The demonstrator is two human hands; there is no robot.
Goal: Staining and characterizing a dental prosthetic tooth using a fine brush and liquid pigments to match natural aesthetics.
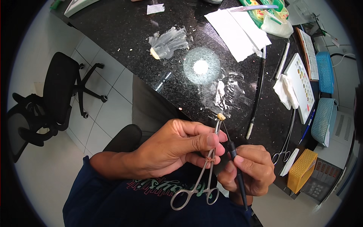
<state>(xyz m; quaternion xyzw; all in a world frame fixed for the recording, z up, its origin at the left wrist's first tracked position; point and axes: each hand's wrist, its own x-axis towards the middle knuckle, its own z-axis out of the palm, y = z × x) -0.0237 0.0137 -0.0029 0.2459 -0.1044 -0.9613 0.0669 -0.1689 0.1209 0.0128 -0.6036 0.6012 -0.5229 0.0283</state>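
Over at the left of the frame, a black office chair (pixel 60 90) stands on the white tiled floor (pixel 102 117), beside the edge of the dark speckled tabletop (pixel 124 34). Lower centre, your left hand (pixel 177 147) is closed around the shaft of a steel clamp (pixel 204 178), thumb pressed against it near a rubber band wound around the shanks; the ring handles hang free below your fingers. The clamp's tip holds a small pale tooth-like piece (pixel 221 117) up at mid-frame, just above your hands and over the tabletop's near edge. Just to its right, your right hand (pixel 249 170) pinches a slim black pen-like tool (pixel 235 166) between thumb and fingers, its thin point angled up toward the pale piece; whether it touches is too small to tell. Above, crumpled clear plastic (pixel 168 41) and white paper sheets (pixel 238 30) lie on the tabletop. Farther right sit a white palette tray (pixel 302 85), blue baskets (pixel 325 72) and a yellow basket (pixel 300 170).
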